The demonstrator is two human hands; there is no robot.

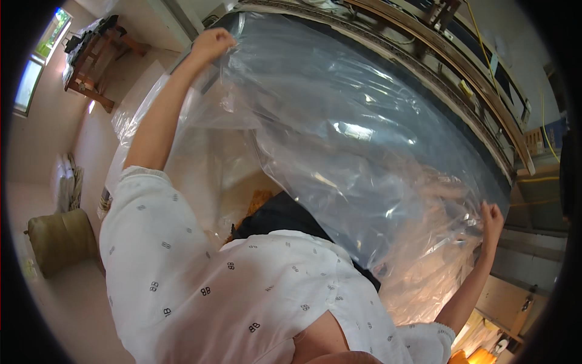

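Note:
A large sheet of clear plastic film [315, 115] stretches between my two hands, creased and shiny with reflections. My left hand [213, 43] is closed on its far left edge, with the arm reaching out straight. At the right, my right hand [491, 217] pinches the film's other edge. Beneath the film lies a dark, flat work surface [479, 130], seen through the plastic. Part of the film hangs down in front of me and at the left, past the surface's near edge.
Along the far side runs a long machine beam [442, 82] with rails and a yellow cord [481, 45]. At the far left stands a wooden table [91, 76] with dark items on it. An olive cushion-like bundle [62, 242] sits on the floor at the left.

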